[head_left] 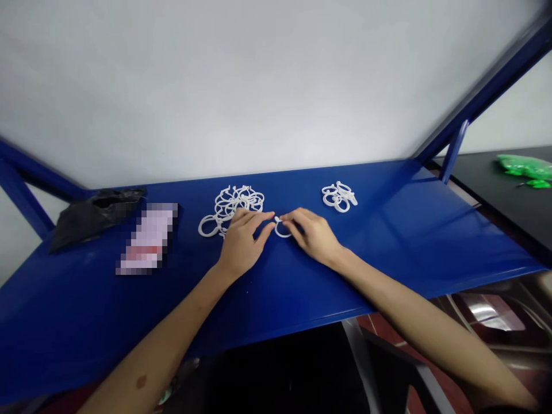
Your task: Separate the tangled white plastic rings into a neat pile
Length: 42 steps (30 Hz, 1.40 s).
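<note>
A single white plastic ring [283, 234], with a small knob at its top like a shower curtain ring, is pinched in the fingers of my right hand [317, 236]. My left hand [244, 241] is just left of that ring, its thumb and forefinger slightly apart and pointing at the knob. Behind and to the left of my left hand lies a tangled pile of white rings [239, 198], some hanging open and partly hidden by the hand. A smaller cluster of white rings [337, 198] rests farther right.
The blue metal shelf [388, 230] holds everything, with blue posts [455, 152] at its sides. At left are a crumpled black plastic bag [92, 215] and a blurred-out flat object [149, 238]. A green packet [526, 167] lies on a dark surface at far right.
</note>
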Each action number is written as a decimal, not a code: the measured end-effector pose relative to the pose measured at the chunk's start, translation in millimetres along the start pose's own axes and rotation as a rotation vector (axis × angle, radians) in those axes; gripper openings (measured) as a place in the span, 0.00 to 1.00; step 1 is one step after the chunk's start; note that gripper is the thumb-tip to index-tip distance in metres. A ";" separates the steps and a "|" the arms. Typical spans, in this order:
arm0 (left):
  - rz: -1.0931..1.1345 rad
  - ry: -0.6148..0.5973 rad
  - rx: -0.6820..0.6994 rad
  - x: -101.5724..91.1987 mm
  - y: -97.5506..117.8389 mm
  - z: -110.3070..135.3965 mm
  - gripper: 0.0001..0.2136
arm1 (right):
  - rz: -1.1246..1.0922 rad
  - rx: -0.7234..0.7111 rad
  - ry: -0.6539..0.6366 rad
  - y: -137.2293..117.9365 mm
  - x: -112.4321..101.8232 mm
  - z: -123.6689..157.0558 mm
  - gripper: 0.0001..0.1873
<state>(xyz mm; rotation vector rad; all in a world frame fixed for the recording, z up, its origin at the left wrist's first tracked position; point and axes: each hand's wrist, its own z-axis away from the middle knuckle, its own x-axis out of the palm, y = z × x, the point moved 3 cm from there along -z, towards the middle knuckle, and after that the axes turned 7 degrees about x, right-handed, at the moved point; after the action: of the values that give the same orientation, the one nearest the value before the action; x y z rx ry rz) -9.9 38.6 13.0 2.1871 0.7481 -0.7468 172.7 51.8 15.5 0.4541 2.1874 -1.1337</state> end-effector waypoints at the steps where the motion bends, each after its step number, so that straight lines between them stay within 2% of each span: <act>1: -0.089 -0.036 0.013 0.8 -5.2 -0.7 0.11 | 0.066 0.019 0.051 3.1 -6.0 -4.0 0.11; 4: -0.345 -0.099 -0.020 -1.0 -20.7 -1.1 0.14 | 0.284 0.132 0.232 20.6 -31.8 -13.4 0.14; 6: -0.449 -0.135 -0.049 -3.6 -27.3 -1.1 0.13 | 0.414 0.209 0.313 38.5 -48.8 -16.0 0.14; 9: -0.493 -0.181 -0.045 -6.3 -30.4 -1.8 0.09 | 0.541 0.265 0.331 67.1 -62.8 -16.5 0.14; 13: -0.457 -0.175 -0.035 -7.8 -28.9 -2.2 0.08 | 0.615 0.298 0.285 86.5 -62.9 -17.0 0.14; 18: -0.415 -0.124 -0.053 -9.7 -22.7 -2.2 0.06 | 0.628 0.303 0.316 76.5 -62.4 -17.5 0.14; 22: -0.397 -0.113 -0.063 -11.3 -14.9 -2.4 0.05 | 0.561 0.242 0.314 67.3 -56.0 -14.9 0.14; 25: -0.390 -0.125 -0.057 -11.8 -7.1 -1.5 0.05 | 0.484 0.145 0.195 57.5 -40.2 -12.3 0.15; 30: -0.322 -0.121 0.028 -11.6 6.8 0.1 0.08 | 0.273 -0.028 -0.097 26.9 -11.2 -6.1 0.20; 33: -0.206 -0.100 0.095 -10.9 10.6 0.0 0.08 | 0.145 -0.095 -0.215 12.6 -2.5 -2.8 0.18; 37: -0.083 -0.113 0.147 -8.6 10.9 0.0 0.07 | 0.038 -0.124 -0.213 10.4 -1.5 -2.5 0.10; 42: -0.003 -0.089 0.045 -8.2 9.2 -0.4 0.03 | -0.054 -0.164 -0.137 15.7 -4.6 -2.3 0.10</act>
<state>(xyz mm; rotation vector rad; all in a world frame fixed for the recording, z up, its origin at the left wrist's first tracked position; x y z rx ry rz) -8.9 31.1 22.7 2.1775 0.6963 -0.8643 184.0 62.6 10.0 0.2407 2.1624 -0.9740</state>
